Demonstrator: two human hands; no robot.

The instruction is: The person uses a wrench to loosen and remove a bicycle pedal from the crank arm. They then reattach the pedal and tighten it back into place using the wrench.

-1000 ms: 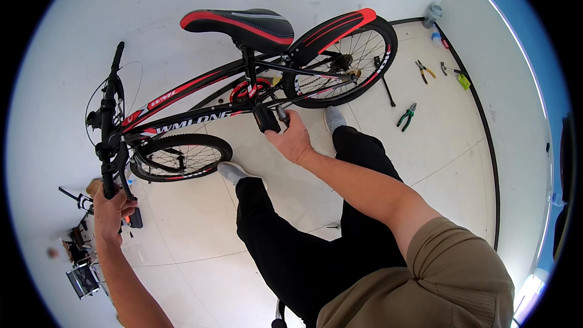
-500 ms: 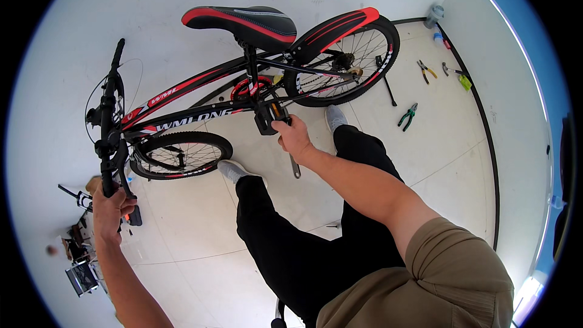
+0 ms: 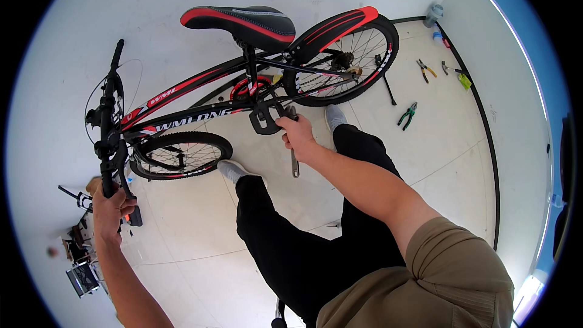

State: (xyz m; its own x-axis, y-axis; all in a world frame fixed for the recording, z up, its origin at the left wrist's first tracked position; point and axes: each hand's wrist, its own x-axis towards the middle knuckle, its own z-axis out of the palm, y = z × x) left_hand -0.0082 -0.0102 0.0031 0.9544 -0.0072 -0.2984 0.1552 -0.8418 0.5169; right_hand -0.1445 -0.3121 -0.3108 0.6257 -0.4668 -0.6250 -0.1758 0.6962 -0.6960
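A black bicycle with red and white trim (image 3: 200, 85) stands upright in front of me, front wheel to the left. My left hand (image 3: 112, 208) is closed round the near handlebar grip, beside the brake lever (image 3: 127, 189). My right hand (image 3: 297, 133) grips a metal wrench (image 3: 295, 165), whose handle sticks out below the fist. The wrench's dark head is up at the crank, right beside the black pedal (image 3: 263, 120); my fingers partly hide it, so its exact seat cannot be told. My thumb side lies close to the pedal's right edge.
Green-handled pliers (image 3: 407, 116), yellow-handled pliers (image 3: 426, 71) and a hammer (image 3: 453, 69) lie on the tiled floor to the right. A black bar-shaped tool (image 3: 387, 82) is by the rear wheel (image 3: 343, 64). Gear and a case (image 3: 83, 277) stand far left.
The pedal has turned, so its orange reflector no longer shows and its open frame does. My right hand and the wrench have shifted slightly. My left hand stays on the grip.
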